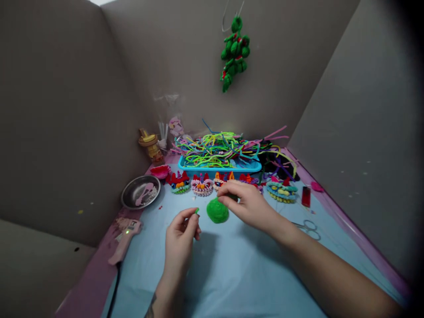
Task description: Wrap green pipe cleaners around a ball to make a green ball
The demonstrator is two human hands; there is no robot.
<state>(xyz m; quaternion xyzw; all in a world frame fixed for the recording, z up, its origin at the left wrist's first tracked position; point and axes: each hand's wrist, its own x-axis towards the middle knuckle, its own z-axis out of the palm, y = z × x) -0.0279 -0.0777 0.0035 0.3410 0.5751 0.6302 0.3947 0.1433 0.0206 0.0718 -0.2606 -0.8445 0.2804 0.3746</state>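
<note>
My left hand (182,232) is closed in a pinch, and a small bright green piece (197,210) sticks out between thumb and forefinger. Just right of it lies a rounded green clump (217,211), perhaps of fuzzy yarn or pipe cleaner, on the blue table cover. My right hand (247,203) is also closed, its thumb and fingertips together at the top right of the clump. What those fingertips hold, if anything, is too small to make out. Behind the hands stands a row of colourful fuzzy figures (202,185), partly hidden by my right hand.
A blue tray (218,168) heaped with pipe cleaners is at the back. To the left are a metal bowl (127,192) and a pink glue gun (124,243) with a lit light. Scissors (310,229) and a red lighter (306,197) lie right. A green ornament (235,53) hangs above.
</note>
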